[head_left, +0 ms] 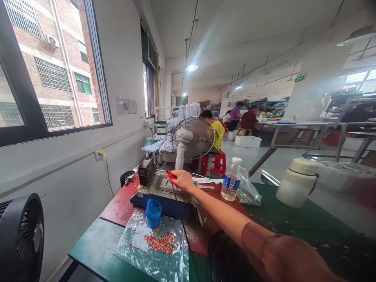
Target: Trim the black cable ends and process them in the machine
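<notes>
My right hand (183, 180) reaches over a blue box-shaped device with a metal top (161, 204). Its fingers are closed around a red-handled tool (172, 178) with a thin dark tip pointing away to the left; the exact kind is unclear. Below the hand lies a framed recess (167, 188) in the device's top. A black cord (182, 223) runs from near the hand down toward me. In front of the device, a blue cup (153, 213) stands on a clear plastic bag (141, 258), beside a scatter of small red and yellow pieces (163, 242). My left hand is out of view.
A small black fan (147, 172) stands on the device's left end. Behind it is a white pedestal fan (183, 141). To the right are a labelled bottle (231, 182) and a cream jug (296, 186). Another black fan (26, 239) is at far left. Several people sit farther back.
</notes>
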`<state>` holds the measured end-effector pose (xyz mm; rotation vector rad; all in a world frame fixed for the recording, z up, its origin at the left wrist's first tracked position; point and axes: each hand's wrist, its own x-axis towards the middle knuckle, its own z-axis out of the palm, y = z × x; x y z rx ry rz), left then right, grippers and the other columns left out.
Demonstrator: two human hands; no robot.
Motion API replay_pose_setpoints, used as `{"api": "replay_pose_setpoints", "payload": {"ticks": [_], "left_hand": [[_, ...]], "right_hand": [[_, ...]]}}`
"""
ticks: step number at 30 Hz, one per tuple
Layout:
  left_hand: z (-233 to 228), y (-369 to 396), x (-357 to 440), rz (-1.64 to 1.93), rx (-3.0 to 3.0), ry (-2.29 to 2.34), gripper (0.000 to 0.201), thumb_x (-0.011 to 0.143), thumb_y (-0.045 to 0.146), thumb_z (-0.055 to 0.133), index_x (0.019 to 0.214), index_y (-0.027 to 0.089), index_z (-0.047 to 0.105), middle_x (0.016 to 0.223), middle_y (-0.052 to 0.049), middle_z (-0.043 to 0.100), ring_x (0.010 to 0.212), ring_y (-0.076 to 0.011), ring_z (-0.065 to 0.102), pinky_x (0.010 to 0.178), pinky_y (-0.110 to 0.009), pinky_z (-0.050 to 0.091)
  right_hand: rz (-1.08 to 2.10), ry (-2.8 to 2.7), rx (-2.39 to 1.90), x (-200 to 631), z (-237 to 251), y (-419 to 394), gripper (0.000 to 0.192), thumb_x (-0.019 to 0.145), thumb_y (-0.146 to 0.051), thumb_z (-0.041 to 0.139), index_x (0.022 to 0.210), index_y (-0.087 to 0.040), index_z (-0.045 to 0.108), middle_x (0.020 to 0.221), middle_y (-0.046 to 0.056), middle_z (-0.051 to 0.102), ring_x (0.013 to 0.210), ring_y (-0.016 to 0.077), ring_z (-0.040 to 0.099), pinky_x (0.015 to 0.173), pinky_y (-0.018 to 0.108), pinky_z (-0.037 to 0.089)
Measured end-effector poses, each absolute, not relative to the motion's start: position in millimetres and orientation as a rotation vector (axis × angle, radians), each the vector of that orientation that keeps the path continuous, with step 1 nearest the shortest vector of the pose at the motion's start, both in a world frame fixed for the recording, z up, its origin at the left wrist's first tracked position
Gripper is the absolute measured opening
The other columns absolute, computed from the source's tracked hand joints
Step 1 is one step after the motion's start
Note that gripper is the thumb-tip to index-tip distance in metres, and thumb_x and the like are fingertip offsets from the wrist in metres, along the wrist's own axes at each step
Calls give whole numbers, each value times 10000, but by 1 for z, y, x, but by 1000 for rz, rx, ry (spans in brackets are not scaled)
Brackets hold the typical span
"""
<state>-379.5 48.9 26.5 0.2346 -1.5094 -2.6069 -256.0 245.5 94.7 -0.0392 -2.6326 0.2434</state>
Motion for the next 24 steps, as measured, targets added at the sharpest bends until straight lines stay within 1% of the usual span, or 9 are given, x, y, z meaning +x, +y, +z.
{"api": "replay_pose_setpoints", "payload": {"ticks": [3,7,10,13,15,17,20,22,24], "left_hand": [[36,49,-375,-2607,201,-1520,616,809,437,123,856,78,622,621,0,624,648,-85,634,505,-207,497],[45,56,-369,-2610,174,-1540,584,797,480,162,856,150,640,635,7,634,706,-130,647,455,-203,492],[52,60,-367,-2617,152,-1555,610,800,463,113,857,168,644,655,0,636,770,-149,646,493,-213,507],[57,58,-364,-2623,142,-1561,493,803,452,217,922,186,615,692,-6,649,774,-155,643,510,-244,525],[60,54,-362,-2630,135,-1558,497,797,465,221,940,189,609,709,-5,650,792,-170,643,513,-249,526],[61,49,-358,-2641,126,-1553,573,797,477,143,941,185,614,706,3,639,813,-182,640,521,-242,521],[60,43,-351,-2665,110,-1550,487,785,493,233,964,221,595,738,3,646,786,-171,638,493,-242,518],[59,37,-345,-2684,90,-1553,508,799,469,190,960,205,593,754,0,639,784,-159,632,511,-244,517],[58,30,-339,-2701,65,-1557,630,803,431,51,938,170,608,745,1,620,813,-157,627,548,-240,508]], "right_hand": [[243,-2633,-49,-255,95,246,344,803,-451,424,603,-189,523,687,-8,592,591,102,451,487,223,166],[239,-2632,-55,-255,95,245,347,801,-456,429,606,-190,535,692,-8,595,593,103,453,488,227,168],[236,-2634,-59,-254,95,245,343,802,-452,429,608,-193,545,694,-10,597,594,103,457,486,230,169],[228,-2634,-64,-254,96,244,337,799,-452,434,614,-196,551,700,-8,599,597,106,459,483,233,164],[221,-2634,-66,-253,97,244,335,796,-455,439,616,-196,551,706,-6,600,601,108,460,484,234,163],[216,-2634,-66,-253,98,244,339,796,-456,439,611,-194,548,702,-5,598,601,109,460,484,234,163],[213,-2634,-66,-253,98,244,351,799,-458,431,601,-190,543,691,-2,593,591,108,455,484,234,164],[213,-2633,-65,-253,97,244,356,798,-459,430,594,-188,538,686,-1,593,587,107,451,484,233,165],[214,-2630,-62,-254,97,245,355,799,-458,428,592,-189,533,686,-2,594,584,107,447,486,232,166]]}}
